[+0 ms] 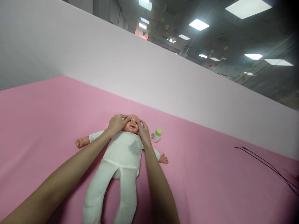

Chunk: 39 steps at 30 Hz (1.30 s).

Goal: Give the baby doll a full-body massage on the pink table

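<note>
A baby doll [125, 149] in a white cloth body lies on its back, arms spread and legs toward me. My left hand [117, 123] is curled against one side of its head, with the thumb on the face by the eye. On the opposite side my right hand [143, 129] cups the head, thumb and fingertips near the other eye and temple. Between the hands the doll's nose and mouth show. Fingertips behind the head are hidden. Just right of my right hand stands a small clear jar [155, 137] with a green lid and a printed label.
Pink cloth [198, 177] covers the surface under the doll. Behind it a white partition [140, 71] runs across the view. Thin black cables [263, 160] lie at the far right. Lit ceiling panels [199, 24] show beyond the partition.
</note>
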{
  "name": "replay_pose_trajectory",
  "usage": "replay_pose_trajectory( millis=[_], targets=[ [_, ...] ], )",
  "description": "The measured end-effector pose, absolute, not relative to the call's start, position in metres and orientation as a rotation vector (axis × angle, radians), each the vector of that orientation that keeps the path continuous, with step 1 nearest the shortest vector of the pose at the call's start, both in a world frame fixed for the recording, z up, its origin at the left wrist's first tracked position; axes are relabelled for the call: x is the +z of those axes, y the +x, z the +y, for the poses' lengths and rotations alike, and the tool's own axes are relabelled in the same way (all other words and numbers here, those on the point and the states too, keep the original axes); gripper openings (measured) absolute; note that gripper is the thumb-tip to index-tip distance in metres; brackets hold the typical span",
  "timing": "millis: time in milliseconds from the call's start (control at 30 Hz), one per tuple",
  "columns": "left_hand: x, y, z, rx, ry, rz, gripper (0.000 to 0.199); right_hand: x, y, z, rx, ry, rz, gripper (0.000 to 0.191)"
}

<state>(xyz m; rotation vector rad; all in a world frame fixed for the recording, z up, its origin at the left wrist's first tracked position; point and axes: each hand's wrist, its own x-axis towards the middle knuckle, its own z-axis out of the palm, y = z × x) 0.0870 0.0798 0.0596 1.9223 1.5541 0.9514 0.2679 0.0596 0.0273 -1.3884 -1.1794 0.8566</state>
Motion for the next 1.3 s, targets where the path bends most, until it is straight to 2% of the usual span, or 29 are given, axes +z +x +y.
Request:
replay_pose_trajectory(
  millis=[167,333,433,567,767,900,1000,1133,1233,1300],
  targets=[
    [0.061,0.085,0.081,0.916,1.94,1.565,0.056,0.027,0.27,0.062,0.851,-1.378,-1.253,0.053],
    [0.061,0.089,0.078,0.94,1.886,1.613,0.052,0.036,0.267,0.055,0.936,-1.378,-1.203,0.057],
    [0.06,0.089,0.079,0.959,1.929,1.609,0.045,0.034,0.267,0.057,0.898,-1.392,-1.208,0.049],
    [0.06,0.088,0.08,0.938,1.958,1.614,0.051,0.029,0.268,0.062,0.878,-1.364,-1.191,0.045],
    [0.062,0.09,0.077,0.947,1.883,1.621,0.047,0.033,0.267,0.056,0.961,-1.372,-1.199,0.052],
    [0.062,0.088,0.079,0.92,1.937,1.639,0.047,0.032,0.269,0.058,0.899,-1.369,-1.231,0.045],
    [0.066,0.081,0.08,0.861,2.003,1.569,0.05,0.042,0.275,0.054,0.903,-1.384,-1.329,0.051],
    [0.077,0.067,0.079,0.785,2.195,1.222,0.042,0.074,0.281,0.033,0.959,-1.345,-1.615,0.061],
    [0.081,0.06,0.079,0.682,2.333,1.07,0.061,0.089,0.282,0.023,0.966,-1.256,-1.801,0.075],
    [0.081,0.057,0.081,0.653,2.37,1.059,0.064,0.088,0.286,0.022,0.923,-1.285,-1.81,0.079]
  ],
)
